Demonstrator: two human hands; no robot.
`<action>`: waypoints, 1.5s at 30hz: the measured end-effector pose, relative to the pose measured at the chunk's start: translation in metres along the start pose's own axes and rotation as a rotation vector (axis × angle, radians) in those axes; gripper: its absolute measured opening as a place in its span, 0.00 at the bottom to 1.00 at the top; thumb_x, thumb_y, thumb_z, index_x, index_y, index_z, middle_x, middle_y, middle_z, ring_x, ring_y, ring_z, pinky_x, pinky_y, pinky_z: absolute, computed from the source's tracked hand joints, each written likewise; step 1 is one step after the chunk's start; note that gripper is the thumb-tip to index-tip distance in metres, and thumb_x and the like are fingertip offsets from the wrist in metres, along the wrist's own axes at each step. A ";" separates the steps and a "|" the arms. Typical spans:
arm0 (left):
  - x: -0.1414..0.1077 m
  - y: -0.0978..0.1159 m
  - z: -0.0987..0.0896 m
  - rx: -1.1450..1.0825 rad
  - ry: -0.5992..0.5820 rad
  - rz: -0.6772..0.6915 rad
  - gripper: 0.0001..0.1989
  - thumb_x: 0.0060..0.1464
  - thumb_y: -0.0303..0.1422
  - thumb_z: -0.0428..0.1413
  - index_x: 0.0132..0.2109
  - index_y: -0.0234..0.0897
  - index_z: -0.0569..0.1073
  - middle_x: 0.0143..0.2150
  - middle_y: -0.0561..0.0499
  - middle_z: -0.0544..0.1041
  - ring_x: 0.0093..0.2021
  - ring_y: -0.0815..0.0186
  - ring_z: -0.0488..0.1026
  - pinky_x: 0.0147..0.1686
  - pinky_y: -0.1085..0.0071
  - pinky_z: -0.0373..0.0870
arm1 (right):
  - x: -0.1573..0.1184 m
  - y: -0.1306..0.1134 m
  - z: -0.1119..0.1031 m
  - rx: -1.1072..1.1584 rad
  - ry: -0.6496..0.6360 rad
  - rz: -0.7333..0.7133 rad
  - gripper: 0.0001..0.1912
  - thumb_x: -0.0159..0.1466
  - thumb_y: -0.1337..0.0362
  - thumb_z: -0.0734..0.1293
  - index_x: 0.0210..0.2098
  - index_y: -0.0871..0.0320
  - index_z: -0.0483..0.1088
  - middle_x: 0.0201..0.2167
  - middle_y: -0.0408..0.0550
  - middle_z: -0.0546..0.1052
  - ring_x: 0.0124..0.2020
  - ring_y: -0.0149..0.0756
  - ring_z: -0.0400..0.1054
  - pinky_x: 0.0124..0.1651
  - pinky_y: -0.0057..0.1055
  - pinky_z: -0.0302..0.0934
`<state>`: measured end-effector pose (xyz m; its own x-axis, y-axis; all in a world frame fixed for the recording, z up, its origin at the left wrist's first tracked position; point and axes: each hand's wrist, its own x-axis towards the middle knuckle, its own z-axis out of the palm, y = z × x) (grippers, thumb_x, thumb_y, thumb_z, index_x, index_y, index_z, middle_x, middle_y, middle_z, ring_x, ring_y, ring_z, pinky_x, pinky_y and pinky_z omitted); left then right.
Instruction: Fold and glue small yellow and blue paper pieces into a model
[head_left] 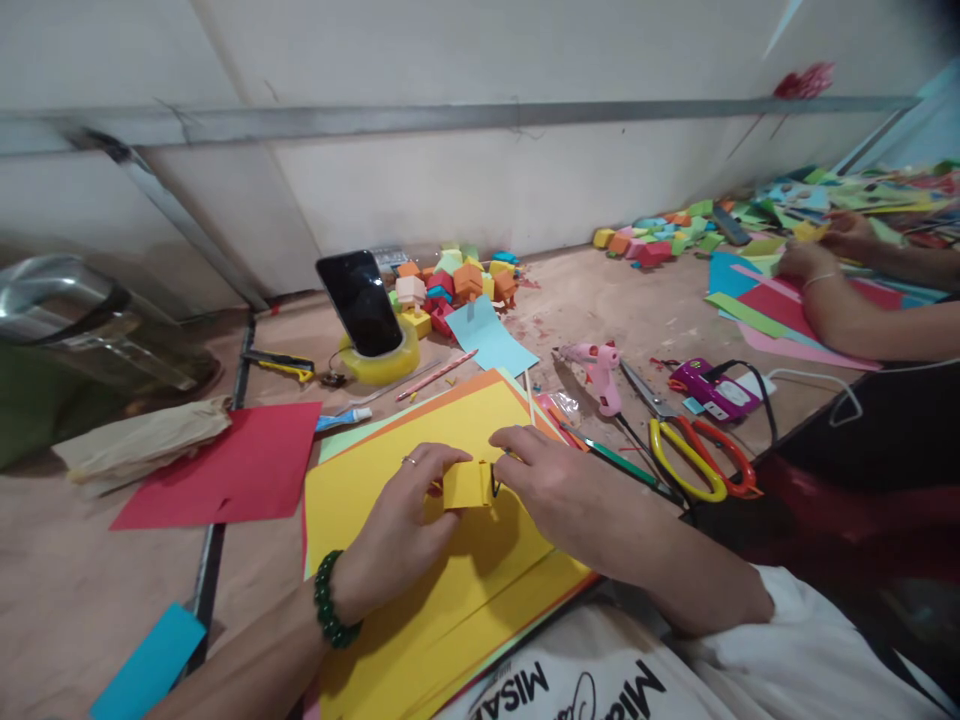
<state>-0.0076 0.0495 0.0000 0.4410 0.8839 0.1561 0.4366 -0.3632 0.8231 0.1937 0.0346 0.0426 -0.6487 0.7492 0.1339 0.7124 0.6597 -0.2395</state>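
A small folded yellow paper piece (465, 485) is held between my two hands, above a stack of coloured sheets with yellow (390, 660) on top. My left hand (409, 520), with a green bead bracelet at the wrist, grips its left side between thumb and fingers. On the piece's right edge are the bent fingers of my right hand (547, 490), beside a small dark loop (495, 480). The undersides of my right fingertips are partly hidden.
Scissors (690, 460), a pink glue gun (600, 375) and a purple power strip (716, 390) lie to the right. Behind are a phone (360, 300) on a tape roll (382, 362) and paper boxes (465, 282). Red paper (255, 470) lies left. Another person's hands (814, 265) work at far right.
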 end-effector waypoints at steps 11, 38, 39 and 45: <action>0.002 0.003 -0.005 -0.434 0.044 -0.153 0.15 0.50 0.33 0.58 0.46 0.38 0.68 0.41 0.47 0.73 0.39 0.63 0.73 0.39 0.69 0.72 | -0.008 0.000 0.000 0.373 0.509 0.053 0.04 0.65 0.64 0.64 0.40 0.58 0.67 0.33 0.48 0.75 0.37 0.35 0.70 0.39 0.32 0.66; -0.001 0.008 -0.003 -0.331 0.093 -0.095 0.14 0.50 0.31 0.58 0.45 0.39 0.68 0.40 0.48 0.73 0.39 0.64 0.72 0.38 0.72 0.71 | 0.001 0.003 0.016 0.554 0.439 0.080 0.08 0.66 0.69 0.62 0.30 0.59 0.70 0.25 0.43 0.69 0.29 0.30 0.64 0.31 0.26 0.59; -0.001 0.008 -0.002 -0.319 0.095 -0.090 0.14 0.50 0.30 0.57 0.45 0.39 0.68 0.40 0.48 0.73 0.39 0.64 0.72 0.38 0.71 0.72 | 0.001 0.003 0.016 0.544 0.432 0.078 0.08 0.65 0.69 0.63 0.30 0.59 0.70 0.25 0.44 0.69 0.29 0.31 0.64 0.32 0.26 0.58; -0.001 0.009 -0.002 -0.245 0.096 -0.071 0.16 0.47 0.26 0.56 0.46 0.40 0.70 0.44 0.47 0.72 0.44 0.62 0.72 0.40 0.70 0.72 | 0.000 0.005 0.014 0.464 0.348 0.062 0.07 0.65 0.71 0.63 0.30 0.59 0.69 0.26 0.44 0.69 0.29 0.31 0.64 0.31 0.26 0.57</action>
<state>-0.0062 0.0457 0.0080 0.3346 0.9327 0.1347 0.2562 -0.2276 0.9394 0.1938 0.0370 0.0276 -0.4269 0.8132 0.3957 0.5035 0.5772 -0.6429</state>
